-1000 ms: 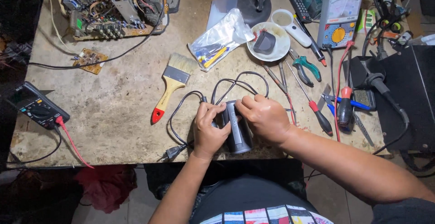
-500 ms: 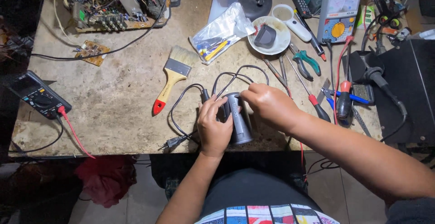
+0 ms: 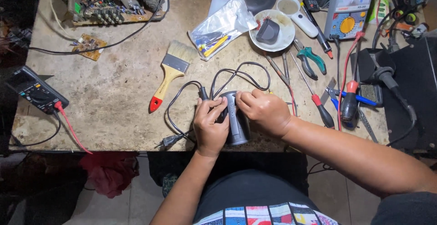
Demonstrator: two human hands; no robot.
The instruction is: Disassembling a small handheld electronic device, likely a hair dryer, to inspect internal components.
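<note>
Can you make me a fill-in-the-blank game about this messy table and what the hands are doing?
1. Both hands, the left hand and the right hand, grip a dark grey ____ with a black cord.
2. The paintbrush has a yellow handle with a ____ tip.
3. The white dish lies to the ____ of the plastic bag.

Missing words: cylinder; red; right

Left hand (image 3: 210, 126), right hand (image 3: 264, 112): closed grips.
</note>
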